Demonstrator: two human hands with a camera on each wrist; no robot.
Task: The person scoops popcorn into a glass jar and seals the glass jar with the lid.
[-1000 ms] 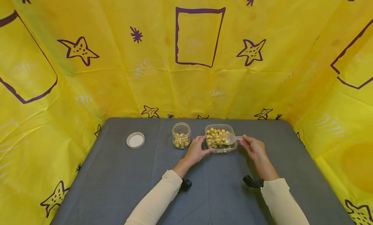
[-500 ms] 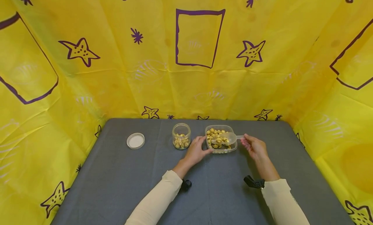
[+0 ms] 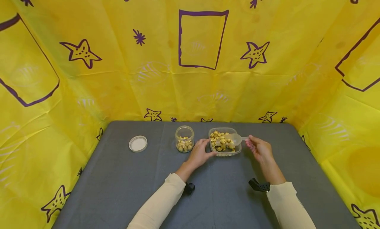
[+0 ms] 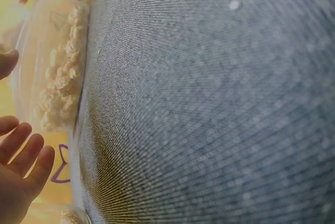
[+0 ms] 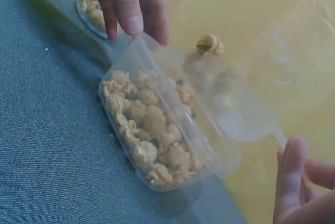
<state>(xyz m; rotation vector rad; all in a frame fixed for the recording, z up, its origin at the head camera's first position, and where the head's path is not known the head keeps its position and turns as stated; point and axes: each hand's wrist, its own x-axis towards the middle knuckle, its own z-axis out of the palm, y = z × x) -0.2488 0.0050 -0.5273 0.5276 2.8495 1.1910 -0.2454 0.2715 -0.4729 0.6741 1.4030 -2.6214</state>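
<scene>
A clear plastic container (image 3: 237, 151) of caramel popcorn (image 5: 155, 122) stands on the table. My left hand (image 3: 199, 154) holds its near left corner, thumb along the front and fingers at the left side. In my right hand (image 3: 260, 151), thumb and fingers pinch the handle of a translucent scoop (image 3: 236, 139). Several popcorn pieces (image 5: 210, 44) lie in the scoop, which is over the container in the head view. In the right wrist view the scoop's bowl shows above the rim. Left of the left hand stands an uncovered clear jar (image 3: 184, 132), partly filled with popcorn.
A white round lid (image 3: 138, 143) lies on the grey cloth-covered table (image 3: 124, 179), left of the jar. A yellow patterned curtain (image 3: 202, 90) encloses the back and both sides. The table's far edge is just behind the containers.
My right hand has shifted slightly right and up with the scoop and its popcorn. The left hand stays at the container's corner; jar and lid have not moved.
</scene>
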